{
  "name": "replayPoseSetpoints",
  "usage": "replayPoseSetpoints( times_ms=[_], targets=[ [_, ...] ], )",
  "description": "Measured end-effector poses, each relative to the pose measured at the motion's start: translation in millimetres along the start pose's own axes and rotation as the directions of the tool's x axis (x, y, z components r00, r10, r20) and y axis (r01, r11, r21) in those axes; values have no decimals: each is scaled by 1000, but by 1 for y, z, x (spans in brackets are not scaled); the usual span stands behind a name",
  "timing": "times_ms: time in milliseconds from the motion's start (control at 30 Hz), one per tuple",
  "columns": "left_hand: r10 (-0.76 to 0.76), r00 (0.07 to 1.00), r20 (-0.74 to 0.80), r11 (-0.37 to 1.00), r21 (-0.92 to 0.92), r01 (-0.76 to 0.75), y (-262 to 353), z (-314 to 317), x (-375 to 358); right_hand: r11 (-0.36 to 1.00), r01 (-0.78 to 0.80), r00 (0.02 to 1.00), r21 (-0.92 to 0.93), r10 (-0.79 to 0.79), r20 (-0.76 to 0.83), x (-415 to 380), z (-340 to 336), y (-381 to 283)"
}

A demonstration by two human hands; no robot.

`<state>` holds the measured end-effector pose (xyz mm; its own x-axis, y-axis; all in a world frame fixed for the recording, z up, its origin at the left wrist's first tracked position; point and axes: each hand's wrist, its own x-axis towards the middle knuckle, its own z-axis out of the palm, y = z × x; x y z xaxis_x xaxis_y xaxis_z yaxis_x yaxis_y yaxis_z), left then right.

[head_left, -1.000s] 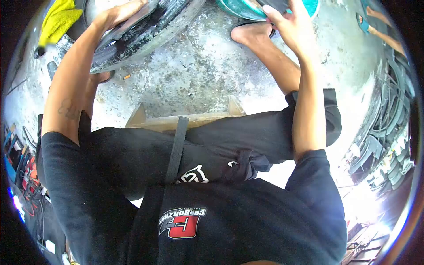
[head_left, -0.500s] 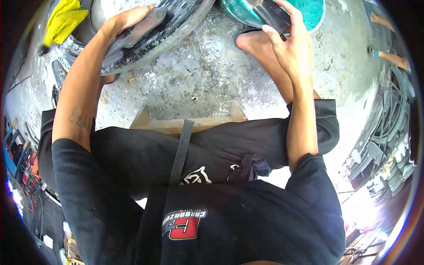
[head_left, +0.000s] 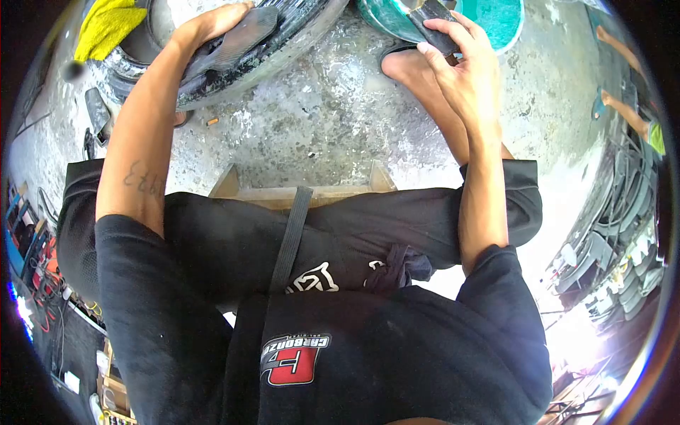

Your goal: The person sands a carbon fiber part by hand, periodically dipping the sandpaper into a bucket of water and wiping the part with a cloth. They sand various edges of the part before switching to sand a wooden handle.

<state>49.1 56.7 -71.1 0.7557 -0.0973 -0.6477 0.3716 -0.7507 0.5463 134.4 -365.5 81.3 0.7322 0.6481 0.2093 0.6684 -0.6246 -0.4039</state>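
At the top left, my left hand (head_left: 218,23) grips the edge of a dark, smooth, curved panel (head_left: 244,37); its fingertips are partly hidden. The panel rests on a worn black tire (head_left: 297,44) lying on the floor. My right hand (head_left: 464,67) is closed around a dark rectangular block (head_left: 433,28), thumb on the near side and fingers on top. That block is tilted over the rim of a green basin (head_left: 499,28), which holds what looks like liquid.
A yellow cloth (head_left: 106,28) hangs over the tire's left side. A low wooden stool (head_left: 248,197) is under my legs. Dark curved parts (head_left: 609,212) are piled along the right. Another person's legs (head_left: 627,110) show at the far right.
My left hand and the panel have shifted slightly right. The fingers of my right hand have moved farther over the block. At the far right, the other person's legs have come lower into view.
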Motion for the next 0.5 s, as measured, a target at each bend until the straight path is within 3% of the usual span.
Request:
replayPoseSetpoints(
  times_ms=[100, 167, 200, 233, 267, 333, 400, 500],
  targets=[
    [115, 992, -46, 990, 85, -111, -26, 1, 15, 990, -121, 992, 74, 118, 52, 0, -1, -2],
    [189, 979, -70, 973, 145, -178, -46, 3, 25, 998, 31, 998, 46, -29, -59, 0, 3, 4],
    [222, 972, -73, 963, 173, -207, -54, 6, 27, 998, 33, 998, 46, -30, -58, 2, -4, -8],
    [161, 974, -160, 958, 264, -115, -71, 14, 39, 989, -114, 993, 95, 117, -27, 8, -15, -30],
    [161, 974, -161, 958, 263, -114, -84, 18, 46, 956, -259, 966, 139, 259, 12, 10, -21, -42],
    [209, 947, -244, 937, 326, -123, -93, 21, 51, 934, -284, 955, 216, 295, -20, 7, -14, -37],
    [198, 955, -220, 942, 312, -123, -95, 19, 51, 907, -305, 941, 292, 334, -53, 7, -14, -38],
    [185, 956, -228, 949, 293, -114, -84, 18, 44, 792, -422, 888, 440, 460, 24, 9, -20, -43]
  ],
)
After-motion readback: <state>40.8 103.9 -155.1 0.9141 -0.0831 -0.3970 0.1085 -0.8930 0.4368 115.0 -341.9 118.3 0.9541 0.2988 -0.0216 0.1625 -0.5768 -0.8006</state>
